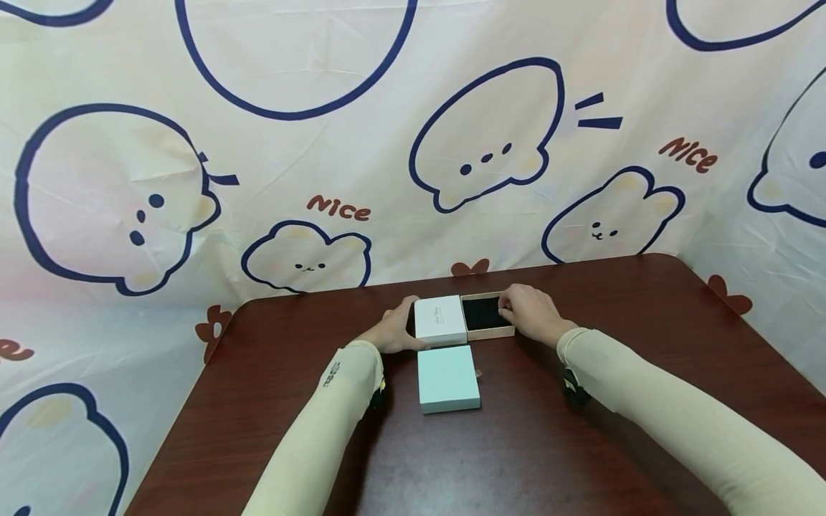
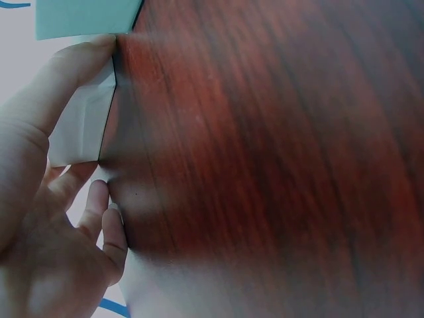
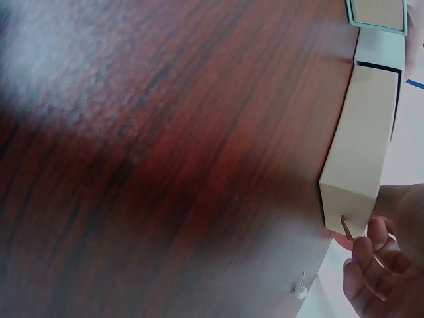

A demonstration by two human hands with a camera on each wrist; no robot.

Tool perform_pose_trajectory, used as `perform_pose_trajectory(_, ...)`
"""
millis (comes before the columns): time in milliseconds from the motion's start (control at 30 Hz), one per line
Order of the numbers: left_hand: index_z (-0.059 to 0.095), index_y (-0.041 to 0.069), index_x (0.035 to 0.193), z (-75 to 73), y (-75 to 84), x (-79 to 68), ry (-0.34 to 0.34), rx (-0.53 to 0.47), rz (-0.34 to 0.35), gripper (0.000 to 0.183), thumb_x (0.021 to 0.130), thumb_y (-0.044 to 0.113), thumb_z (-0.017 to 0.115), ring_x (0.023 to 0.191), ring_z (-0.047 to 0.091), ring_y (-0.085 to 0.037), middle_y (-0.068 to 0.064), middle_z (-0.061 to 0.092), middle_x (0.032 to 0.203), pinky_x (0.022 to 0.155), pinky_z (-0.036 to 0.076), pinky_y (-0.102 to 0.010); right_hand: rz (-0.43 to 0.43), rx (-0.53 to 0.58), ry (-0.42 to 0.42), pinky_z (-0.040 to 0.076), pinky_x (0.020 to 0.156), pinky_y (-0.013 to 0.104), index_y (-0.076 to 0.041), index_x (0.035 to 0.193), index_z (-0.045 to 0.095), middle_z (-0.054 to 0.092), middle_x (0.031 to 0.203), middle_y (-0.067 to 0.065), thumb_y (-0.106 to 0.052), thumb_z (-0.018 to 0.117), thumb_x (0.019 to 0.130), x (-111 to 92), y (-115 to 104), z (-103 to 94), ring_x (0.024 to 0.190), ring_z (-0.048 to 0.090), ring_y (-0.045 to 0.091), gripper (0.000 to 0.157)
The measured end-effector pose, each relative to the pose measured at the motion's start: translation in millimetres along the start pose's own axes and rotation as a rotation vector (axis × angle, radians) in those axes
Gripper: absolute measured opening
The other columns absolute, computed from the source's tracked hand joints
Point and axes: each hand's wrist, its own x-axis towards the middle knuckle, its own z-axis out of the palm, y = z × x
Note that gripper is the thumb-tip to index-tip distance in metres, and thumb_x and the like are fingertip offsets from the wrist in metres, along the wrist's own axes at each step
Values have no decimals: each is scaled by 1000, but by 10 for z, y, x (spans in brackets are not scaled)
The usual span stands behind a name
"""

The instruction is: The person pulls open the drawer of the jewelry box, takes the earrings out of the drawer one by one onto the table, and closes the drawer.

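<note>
Near the far edge of the worktop, we see the left hand, thumb and fingers spread, gripping a white box just beside a mint box; the right hand, fingers curled, pinches the tab of the white box's drawer (open, black inside).

Left arm: one, long-sleeved, extended forward and slanting inward from the bottom edge. Left hand: gripping; thumb stretched out on the near side, index finger on the far side, two other fingers loosely bent. Right arm: one, long-sleeved, reaching inward from the lower right corner. Right hand: fingers curled, tips pinching. Hands: apart, the right slightly farther forward.
</note>
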Motion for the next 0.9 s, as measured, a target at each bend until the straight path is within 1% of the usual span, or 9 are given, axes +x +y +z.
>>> perform_pose_trajectory(433,17,16,160,-3,-10,-2,3,0,12,102,84,26,84,136,36,-37,-16,44,147,109,37,-54,4,19,13,54,73,39,-8,101,76,70,96,6,-17,69,95,-4,12,6,82,60,19,12)
perform_pose_trajectory(567,16,16,160,-3,-11,-5,2,2,11,102,84,25,83,137,36,-37,-17,44,147,110,37,-54,2,25,14,54,72,39,-8,102,76,70,96,6,-17,69,95,-2,14,4,81,60,18,12)
perform_pose_trajectory(767,16,16,160,-7,4,-1,-1,-4,6,102,84,25,84,138,35,-37,-17,43,147,110,37,-55,-8,27,21,55,75,42,-8,105,76,71,98,7,-17,69,96,12,26,-2,82,62,19,15)
perform_pose_trajectory(900,17,16,160,-11,-10,10,-3,-1,11,101,85,25,83,137,36,-37,-17,44,147,110,37,-54,-5,20,24,55,75,41,-8,104,76,70,98,7,-18,70,96,12,19,-16,83,62,19,14)
